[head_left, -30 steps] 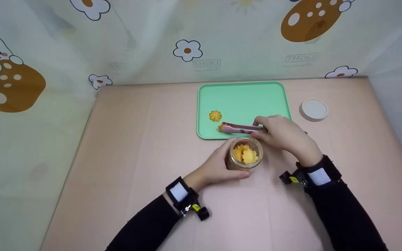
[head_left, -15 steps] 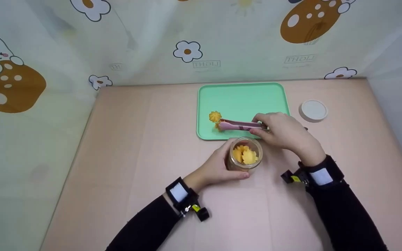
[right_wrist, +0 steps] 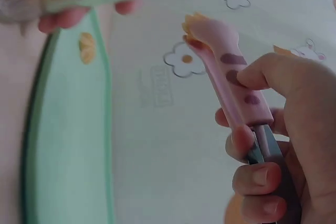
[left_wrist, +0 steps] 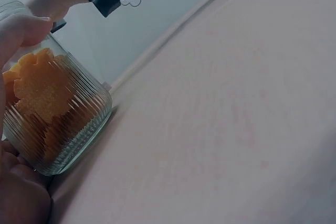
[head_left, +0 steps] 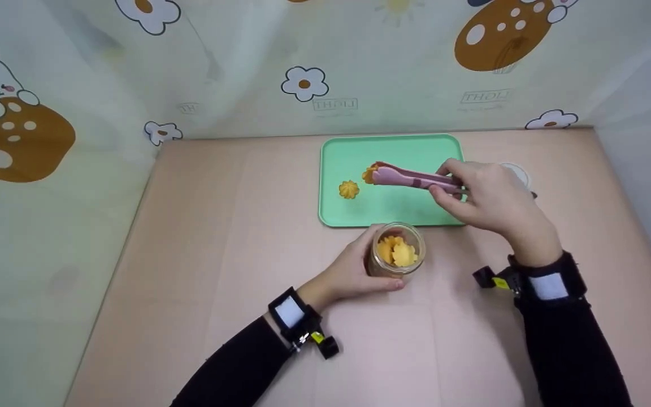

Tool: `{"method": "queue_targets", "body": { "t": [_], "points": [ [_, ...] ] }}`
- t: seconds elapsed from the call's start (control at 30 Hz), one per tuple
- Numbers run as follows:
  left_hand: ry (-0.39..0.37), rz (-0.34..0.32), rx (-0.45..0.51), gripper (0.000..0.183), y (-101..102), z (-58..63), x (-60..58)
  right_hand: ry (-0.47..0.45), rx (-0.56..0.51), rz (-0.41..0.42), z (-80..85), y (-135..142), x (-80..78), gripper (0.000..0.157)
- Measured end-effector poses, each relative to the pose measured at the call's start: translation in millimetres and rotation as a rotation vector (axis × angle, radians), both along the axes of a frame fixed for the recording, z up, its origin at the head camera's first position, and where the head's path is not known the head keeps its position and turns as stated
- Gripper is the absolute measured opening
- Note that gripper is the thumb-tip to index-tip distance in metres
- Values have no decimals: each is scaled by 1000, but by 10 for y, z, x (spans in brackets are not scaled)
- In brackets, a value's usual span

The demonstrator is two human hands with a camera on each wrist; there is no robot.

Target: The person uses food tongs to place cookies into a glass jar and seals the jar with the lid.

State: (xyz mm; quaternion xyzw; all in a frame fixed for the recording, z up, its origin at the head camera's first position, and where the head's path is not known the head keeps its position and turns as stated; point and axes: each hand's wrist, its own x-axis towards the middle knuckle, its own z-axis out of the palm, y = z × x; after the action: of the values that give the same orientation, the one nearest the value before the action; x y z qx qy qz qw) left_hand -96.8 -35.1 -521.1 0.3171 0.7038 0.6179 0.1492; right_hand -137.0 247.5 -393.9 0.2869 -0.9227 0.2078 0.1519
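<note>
My left hand (head_left: 354, 268) grips a ribbed glass jar (head_left: 372, 261) from its left side, thumb along the near side. Inside the jar are several yellow flower-shaped cookies (head_left: 404, 253). My right hand (head_left: 492, 195) holds pink tongs (head_left: 396, 176) with metal handles, fingers curled round them. Between the tong tips is a yellow cookie (head_left: 368, 173), raised over the green tray (head_left: 334, 155). Another fluted cookie (head_left: 349, 189) lies on the tray's left part. In the right wrist view the pinched cookie (right_wrist: 190, 23) shows at the tips of the tongs (right_wrist: 223, 51).
A white round lid (head_left: 519, 171) lies right of the tray, partly hidden behind my right hand. The jar stands on the pinkish table (head_left: 235, 226) just in front of the tray. A printed curtain (head_left: 235, 68) hangs along the back and left.
My right hand has lifted the tongs with a cookie from the tray and moved up and to the right. The left hand and the jar have stayed in place.
</note>
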Motion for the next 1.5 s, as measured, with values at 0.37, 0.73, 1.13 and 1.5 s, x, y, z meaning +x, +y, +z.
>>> {"method": "queue_targets", "body": {
  "t": [0.37,0.73,1.13,1.5],
  "points": [
    [-12,15,-26,93,-4,15,11,31,4,137,366,235,242,10],
    [-20,2,-34,93,-6,10,10,-43,33,142,618,237,549,11],
    [-12,-7,-7,92,-8,-11,1,-120,63,117,650,220,675,18],
    [1,-26,26,93,-2,-11,-8,-237,133,49,650,138,726,14]
  ]
}}
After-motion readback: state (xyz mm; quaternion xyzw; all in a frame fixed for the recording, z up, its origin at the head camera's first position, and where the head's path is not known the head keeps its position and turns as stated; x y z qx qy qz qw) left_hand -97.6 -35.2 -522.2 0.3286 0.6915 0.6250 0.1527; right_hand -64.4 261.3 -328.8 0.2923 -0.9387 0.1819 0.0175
